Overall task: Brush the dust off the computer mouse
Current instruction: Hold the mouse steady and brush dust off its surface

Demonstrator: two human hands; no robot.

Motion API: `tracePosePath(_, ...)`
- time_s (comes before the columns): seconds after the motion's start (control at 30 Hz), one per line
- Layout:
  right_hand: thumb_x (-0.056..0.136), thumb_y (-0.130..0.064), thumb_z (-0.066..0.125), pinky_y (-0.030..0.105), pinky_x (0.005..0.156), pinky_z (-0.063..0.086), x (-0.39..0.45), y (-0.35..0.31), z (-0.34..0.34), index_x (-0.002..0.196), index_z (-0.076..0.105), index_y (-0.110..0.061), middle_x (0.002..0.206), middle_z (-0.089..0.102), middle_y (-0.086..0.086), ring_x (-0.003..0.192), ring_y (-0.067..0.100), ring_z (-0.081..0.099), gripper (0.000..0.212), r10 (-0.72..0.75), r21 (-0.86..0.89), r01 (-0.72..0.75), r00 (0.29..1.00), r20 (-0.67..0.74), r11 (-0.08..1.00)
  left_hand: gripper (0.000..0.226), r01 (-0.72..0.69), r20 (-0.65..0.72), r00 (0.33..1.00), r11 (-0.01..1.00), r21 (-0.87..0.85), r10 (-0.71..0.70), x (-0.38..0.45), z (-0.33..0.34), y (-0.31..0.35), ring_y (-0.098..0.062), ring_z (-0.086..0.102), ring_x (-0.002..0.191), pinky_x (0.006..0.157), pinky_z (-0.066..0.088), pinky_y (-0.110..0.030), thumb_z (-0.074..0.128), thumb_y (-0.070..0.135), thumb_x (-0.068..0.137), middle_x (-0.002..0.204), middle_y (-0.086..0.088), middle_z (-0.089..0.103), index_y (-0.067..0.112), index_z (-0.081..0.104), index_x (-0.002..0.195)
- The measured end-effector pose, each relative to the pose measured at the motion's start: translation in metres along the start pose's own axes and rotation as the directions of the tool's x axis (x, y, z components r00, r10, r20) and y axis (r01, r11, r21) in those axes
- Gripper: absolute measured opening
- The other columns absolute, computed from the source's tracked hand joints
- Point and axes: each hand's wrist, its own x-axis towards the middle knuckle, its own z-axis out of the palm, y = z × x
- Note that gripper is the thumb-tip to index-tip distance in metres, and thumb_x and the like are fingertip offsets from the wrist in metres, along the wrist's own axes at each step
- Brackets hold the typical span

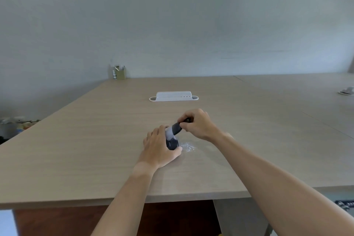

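A dark computer mouse point(172, 144) lies on the wooden table point(95, 140), a little in front of its middle. My left hand point(160, 147) wraps around the mouse's left side and holds it down. My right hand point(197, 124) pinches the dark handle of a small brush point(177, 127). The brush's pale bristles rest on the far end of the mouse. A patch of white dust point(188, 147) lies on the table just right of the mouse.
A white plastic tray-like holder point(173, 96) sits farther back at the table's centre. A small box with pens point(120, 73) stands at the far left corner by the wall. A white object point(347, 90) lies at the far right. The table's front edge runs below my forearms.
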Motion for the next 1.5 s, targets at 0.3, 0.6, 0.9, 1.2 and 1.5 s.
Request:
tracePosePath(0.3,0.078,-0.004,0.062,0.016,0.06,0.041,0.005,0.007,-0.008,0.08,0.075,-0.015,0.065,0.064,-0.009,0.065,0.008,0.058,0.017,0.044,0.025,-0.042,0.995,-0.09,0.999,0.084,0.002,-0.005,1.0,0.999,-0.041,-0.002,0.0,-0.001,0.002,-0.02,0.042,0.122,0.099,0.027,-0.03,0.072,0.047,0.066,0.117,0.013,0.047,0.029,0.032,0.138)
tracePosePath(0.6,0.08,-0.004,0.061,0.015,0.056,0.038,0.0,0.015,-0.004,0.083,0.074,-0.011,0.067,0.061,-0.009,0.067,0.008,0.055,0.015,0.069,-0.064,-0.071,0.997,-0.038,0.995,0.091,0.017,0.014,1.0,0.997,-0.075,-0.016,-0.001,-0.004,0.002,-0.023,0.042,0.125,0.104,0.028,-0.035,0.074,0.045,0.066,0.116,0.013,0.048,0.024,0.028,0.142)
tracePosePath(0.9,0.08,-0.003,0.064,0.022,0.061,0.047,-0.003,0.009,0.005,0.084,0.073,-0.013,0.065,0.064,-0.005,0.056,0.01,0.059,0.014,0.062,0.088,-0.064,0.998,0.033,0.994,0.096,0.012,0.012,1.0,0.997,-0.076,-0.011,-0.001,-0.003,0.002,-0.024,0.044,0.125,0.103,0.032,-0.035,0.073,0.048,0.064,0.125,0.007,0.049,0.023,0.026,0.144)
tracePosePath(1.2,0.08,-0.003,0.064,0.025,0.062,0.049,0.002,0.012,-0.001,0.082,0.072,-0.014,0.07,0.067,0.001,0.058,0.013,0.059,0.014,0.118,0.149,-0.102,0.988,-0.099,0.984,0.1,0.035,0.03,0.999,0.993,-0.116,-0.032,0.0,-0.003,0.001,-0.024,0.043,0.124,0.105,0.031,-0.036,0.073,0.041,0.064,0.127,0.003,0.048,0.024,0.02,0.146)
tracePosePath(1.5,0.08,0.004,0.051,0.009,0.051,0.038,0.006,0.014,-0.006,0.084,0.07,-0.003,0.054,0.063,-0.016,0.071,0.011,0.053,0.02,0.115,-0.015,-0.118,0.988,-0.103,0.993,0.1,0.04,0.014,0.999,0.992,-0.122,-0.039,0.0,-0.003,0.001,-0.023,0.043,0.124,0.106,0.033,-0.037,0.072,0.047,0.064,0.124,0.004,0.048,0.027,0.019,0.146)
